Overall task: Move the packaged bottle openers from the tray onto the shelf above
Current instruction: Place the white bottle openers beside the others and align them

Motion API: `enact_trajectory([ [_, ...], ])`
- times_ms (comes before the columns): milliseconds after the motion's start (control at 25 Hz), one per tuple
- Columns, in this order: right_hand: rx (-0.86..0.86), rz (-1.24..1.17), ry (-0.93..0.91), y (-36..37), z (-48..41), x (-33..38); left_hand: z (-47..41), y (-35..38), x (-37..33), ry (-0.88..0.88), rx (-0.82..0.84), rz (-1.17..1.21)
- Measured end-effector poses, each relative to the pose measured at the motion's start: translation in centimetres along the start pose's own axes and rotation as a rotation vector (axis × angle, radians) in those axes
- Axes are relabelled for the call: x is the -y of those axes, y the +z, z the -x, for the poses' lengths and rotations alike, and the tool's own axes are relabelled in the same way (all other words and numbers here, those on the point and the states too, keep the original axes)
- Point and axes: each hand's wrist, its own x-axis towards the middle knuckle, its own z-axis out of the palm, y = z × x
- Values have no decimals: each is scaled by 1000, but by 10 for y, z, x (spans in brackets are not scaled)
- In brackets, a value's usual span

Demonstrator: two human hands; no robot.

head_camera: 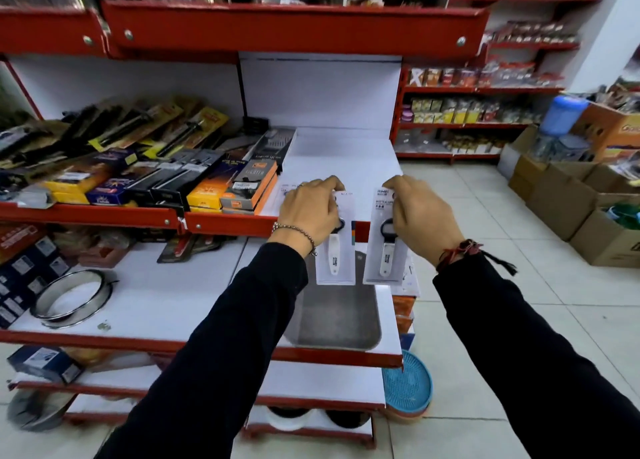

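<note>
Retail shop, red shelving (294, 26) stocked with packaged kitchenware (145, 168), grocery racks (485, 88) behind, cardboard stock boxes (571, 209) on tiled floor (485, 237)

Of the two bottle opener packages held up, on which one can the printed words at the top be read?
The package in the right hand, the right-hand package: its header print shows beside the fingers. On the left-hand package, the left hand covers most of the top.

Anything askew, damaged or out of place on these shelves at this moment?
Yes. On the lower shelf, a dark packaged item lies crooked under the upper shelf's edge, and a small scrap sits near the front lip. No damage shows.
</note>
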Motion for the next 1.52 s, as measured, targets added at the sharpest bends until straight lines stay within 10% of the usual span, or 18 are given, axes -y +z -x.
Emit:
enact_trajectory([
  [240, -82, 54, 23, -23, -75, -36, -86, -23, -28, 13, 5, 9],
  [760, 306, -13, 211, 84, -125, -105, -182, 87, 15, -182, 451, 48],
  [1520, 325, 85, 195, 90, -111, -85, -140, 83, 39, -1, 310, -335],
])
